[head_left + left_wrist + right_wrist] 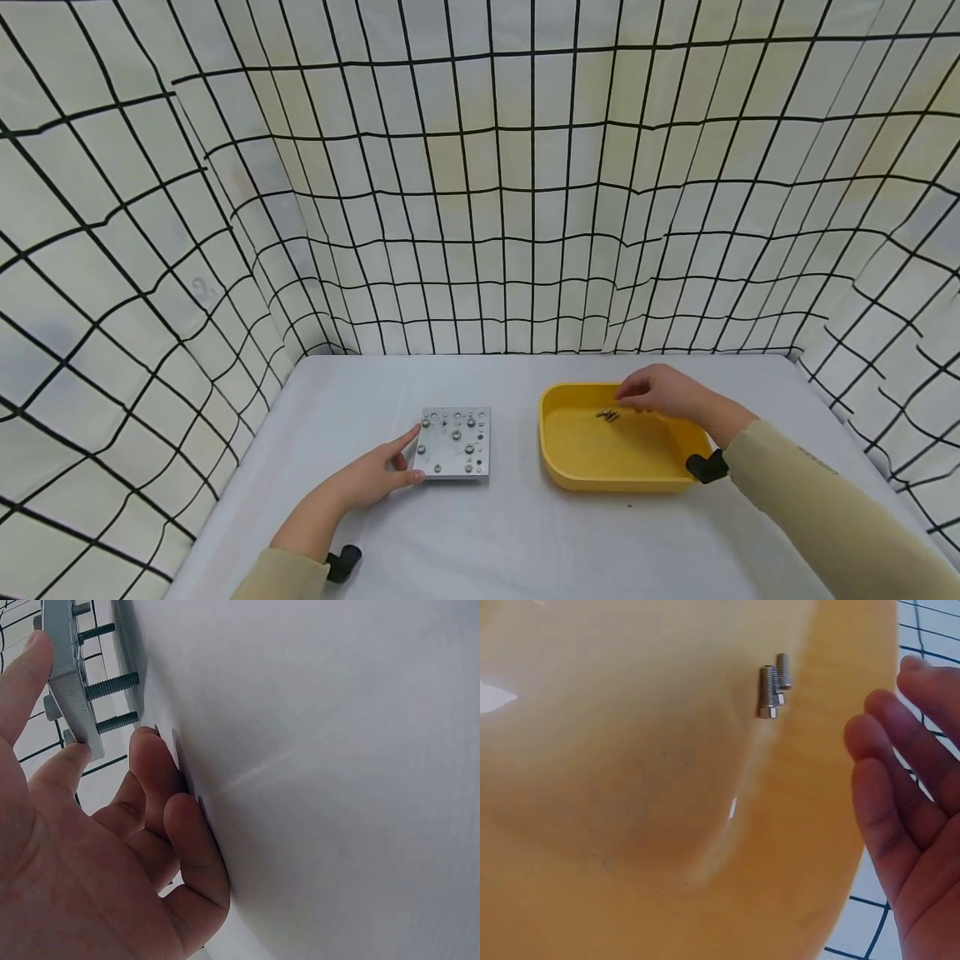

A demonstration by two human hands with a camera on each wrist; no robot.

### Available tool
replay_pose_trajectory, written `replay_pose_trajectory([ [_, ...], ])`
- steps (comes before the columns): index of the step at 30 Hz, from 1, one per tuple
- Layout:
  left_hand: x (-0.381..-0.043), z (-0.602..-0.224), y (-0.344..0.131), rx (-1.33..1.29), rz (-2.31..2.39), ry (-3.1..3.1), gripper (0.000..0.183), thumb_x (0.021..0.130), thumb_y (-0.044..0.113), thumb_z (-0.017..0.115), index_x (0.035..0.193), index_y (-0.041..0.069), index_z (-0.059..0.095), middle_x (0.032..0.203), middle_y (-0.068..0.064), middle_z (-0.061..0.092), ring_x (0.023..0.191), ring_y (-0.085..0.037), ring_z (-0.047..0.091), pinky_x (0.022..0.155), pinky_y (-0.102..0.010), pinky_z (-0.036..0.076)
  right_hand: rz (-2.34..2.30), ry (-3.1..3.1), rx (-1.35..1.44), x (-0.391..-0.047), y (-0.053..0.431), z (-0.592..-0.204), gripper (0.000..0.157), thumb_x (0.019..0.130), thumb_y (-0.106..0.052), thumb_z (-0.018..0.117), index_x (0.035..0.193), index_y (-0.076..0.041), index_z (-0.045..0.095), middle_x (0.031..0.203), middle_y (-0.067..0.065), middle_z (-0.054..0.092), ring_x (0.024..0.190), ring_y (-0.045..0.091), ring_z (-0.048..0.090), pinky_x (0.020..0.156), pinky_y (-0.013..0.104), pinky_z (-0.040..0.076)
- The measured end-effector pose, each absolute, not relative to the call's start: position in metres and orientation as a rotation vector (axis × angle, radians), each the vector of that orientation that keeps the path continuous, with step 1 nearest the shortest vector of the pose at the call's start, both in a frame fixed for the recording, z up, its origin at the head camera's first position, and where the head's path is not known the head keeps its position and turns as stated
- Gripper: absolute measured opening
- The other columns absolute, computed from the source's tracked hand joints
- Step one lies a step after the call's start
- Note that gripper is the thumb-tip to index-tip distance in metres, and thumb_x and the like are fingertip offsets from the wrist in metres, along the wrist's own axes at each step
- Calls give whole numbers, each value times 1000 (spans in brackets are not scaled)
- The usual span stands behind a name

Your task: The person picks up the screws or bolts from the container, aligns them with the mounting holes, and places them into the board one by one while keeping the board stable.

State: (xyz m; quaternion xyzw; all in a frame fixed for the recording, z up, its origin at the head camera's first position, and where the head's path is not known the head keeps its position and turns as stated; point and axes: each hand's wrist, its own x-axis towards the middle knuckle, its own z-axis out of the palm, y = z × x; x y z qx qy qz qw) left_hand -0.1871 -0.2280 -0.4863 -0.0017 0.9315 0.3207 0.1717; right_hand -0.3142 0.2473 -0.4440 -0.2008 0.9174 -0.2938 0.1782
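Note:
In the head view, my left hand [371,477] holds the left side of a square metal plate [442,454], with index finger and thumb on its edges. Bolt heads and small holes dot the plate's top. Seen from the left wrist, threaded bolt ends [112,686] stick out from the plate's underside, while the other fingers curl near the white cloth. Above the far right part of a yellow tray [600,483] is my right hand [667,390], its fingers loosely bent, with nothing visible in them. Loose bolts [767,694] lie in the tray, apart from those fingers.
White cloth [517,542] covers the table under the plate and tray. A small dark speck [629,505] lies in front of the tray. White walls with a black grid [532,192] stand behind and on both sides.

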Motion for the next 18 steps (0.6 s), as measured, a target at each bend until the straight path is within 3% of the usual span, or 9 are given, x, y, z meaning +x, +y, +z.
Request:
replay_pose_trajectory([
  [7, -188, -487, -229, -5, 909, 2637, 86, 83, 50, 76, 156, 32, 33, 100, -1, 51, 74, -18, 49, 65, -33, 38, -673, 2598, -594, -313, 237, -447, 14, 94, -16, 69, 106, -12, 75, 93, 1, 68, 80, 20, 60, 74, 34, 51],
  [18, -188, -489, -230, 5, 915, 2643, 88, 81, 50, 77, 156, 32, 34, 100, -1, 51, 74, -18, 49, 65, -33, 38, -341, 2646, -715, -318, 229, -451, 14, 91, -5, 66, 100, -12, 74, 89, -1, 60, 79, 18, 51, 75, 35, 45],
])
